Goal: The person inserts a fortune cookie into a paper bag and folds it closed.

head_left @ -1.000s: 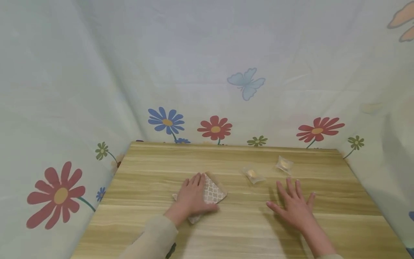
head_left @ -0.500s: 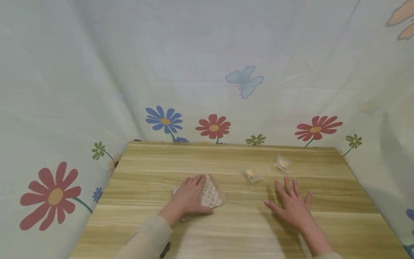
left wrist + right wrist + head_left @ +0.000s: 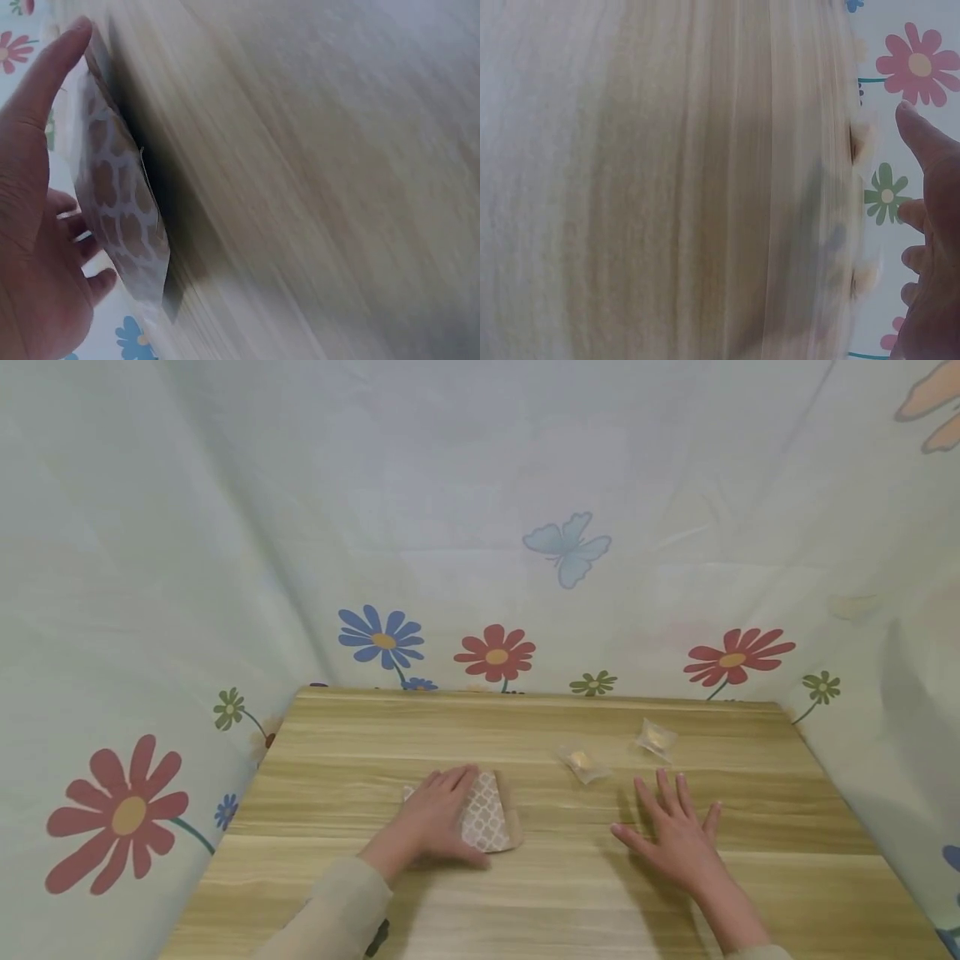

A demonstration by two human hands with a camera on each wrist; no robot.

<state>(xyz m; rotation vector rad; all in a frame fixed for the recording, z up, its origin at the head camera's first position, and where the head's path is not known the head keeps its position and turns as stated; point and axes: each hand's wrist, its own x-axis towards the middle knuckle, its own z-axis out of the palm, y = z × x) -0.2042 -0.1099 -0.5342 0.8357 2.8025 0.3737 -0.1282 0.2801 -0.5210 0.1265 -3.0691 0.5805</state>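
On the wooden table lies a flat paper packet (image 3: 486, 818) with a white lattice pattern and a plain brown edge. My left hand (image 3: 435, 817) is over its left part, fingers pointing away and thumb spread along the near side. In the left wrist view the patterned face of the packet (image 3: 124, 202) is beside the palm, with the thumb at its upper end. My right hand (image 3: 678, 839) is spread above the table and holds nothing. Beyond its fingertips are two clear-wrapped small pieces with yellowish middles, a left one (image 3: 582, 762) and a right one (image 3: 656, 739).
The wood-grain tabletop (image 3: 570, 877) reaches back to a pale curtain (image 3: 450, 485) printed with flowers and butterflies, which also hangs along both sides. A dark green patch (image 3: 377, 937) shows beside the left sleeve (image 3: 330, 910).
The patterned packet has turned on the table under my left hand, which has shifted slightly left and nearer. My right hand and the two wrapped pieces stay about where they were.
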